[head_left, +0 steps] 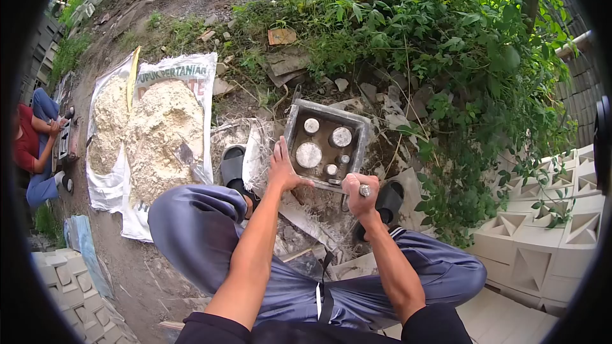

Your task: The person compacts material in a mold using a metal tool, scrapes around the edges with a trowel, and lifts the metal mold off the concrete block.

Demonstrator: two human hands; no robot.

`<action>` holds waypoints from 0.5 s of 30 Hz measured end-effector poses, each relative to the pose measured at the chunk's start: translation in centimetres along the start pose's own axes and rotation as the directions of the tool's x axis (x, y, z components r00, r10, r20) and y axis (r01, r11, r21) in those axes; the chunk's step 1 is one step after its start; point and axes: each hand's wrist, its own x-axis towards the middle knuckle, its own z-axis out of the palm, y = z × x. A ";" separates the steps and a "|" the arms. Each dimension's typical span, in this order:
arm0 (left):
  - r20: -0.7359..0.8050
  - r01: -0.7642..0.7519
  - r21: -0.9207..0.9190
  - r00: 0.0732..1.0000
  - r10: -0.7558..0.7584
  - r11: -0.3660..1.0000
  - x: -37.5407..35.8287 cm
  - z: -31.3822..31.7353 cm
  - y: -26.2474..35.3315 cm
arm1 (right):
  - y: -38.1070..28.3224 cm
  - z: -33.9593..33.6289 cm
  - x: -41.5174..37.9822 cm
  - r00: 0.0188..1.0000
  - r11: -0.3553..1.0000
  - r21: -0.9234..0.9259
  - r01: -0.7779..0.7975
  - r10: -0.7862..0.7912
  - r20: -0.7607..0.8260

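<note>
A square grey metal mould stands on the ground between my feet. Round, pale-topped cylinders of different sizes, such as the large one, stand up inside it. My left hand rests at the mould's near left corner, fingers stretched and thumb reaching along the front edge. At the near right corner, my right hand is a fist around a metal rod. Only the rod's round end shows above the fist; whether its lower part touches the mould is hidden.
Left of the mould, pale crumbly powder lies on opened white sacks with a trowel in it. Another person squats at far left. Cast pale blocks are stacked on the right. Plants grow behind.
</note>
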 end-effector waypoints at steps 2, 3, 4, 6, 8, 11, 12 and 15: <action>-0.026 -0.035 0.001 0.999 0.035 0.999 0.1 0.4 -0.4 | -1.7 0.2 0.2 0.999 0.999 -0.028 0.043 -0.043 -0.001; -0.057 -0.072 0.002 0.996 0.072 0.997 0.1 0.6 -0.6 | -2.0 0.4 0.2 0.996 0.994 -0.058 0.094 -0.094 0.001; -0.058 -0.071 0.003 0.996 0.071 0.997 0.2 0.9 -0.8 | -0.7 0.5 -0.2 0.996 0.996 -0.024 0.091 -0.091 0.004; -0.063 -0.005 0.061 0.998 0.009 0.998 0.3 1.1 -0.6 | 1.1 1.4 -0.9 0.999 0.999 0.023 0.024 -0.023 -0.032; -0.064 -0.002 0.053 0.998 0.005 0.999 0.4 0.9 -0.2 | 1.8 1.6 -0.9 0.997 0.994 0.107 -0.021 0.028 -0.067; -0.057 0.006 0.032 0.998 -0.004 0.999 0.1 0.3 -0.1 | -0.6 1.9 -0.3 0.999 0.998 0.062 -0.013 0.015 -0.044; -0.055 0.007 0.034 0.998 -0.005 0.999 0.1 0.3 0.0 | -1.4 1.8 -0.2 1.000 0.999 0.048 -0.009 0.010 -0.007; -0.033 0.030 0.035 0.999 -0.029 0.999 -0.3 0.5 -0.3 | -0.6 2.5 -0.5 1.000 1.000 0.004 0.025 -0.025 0.013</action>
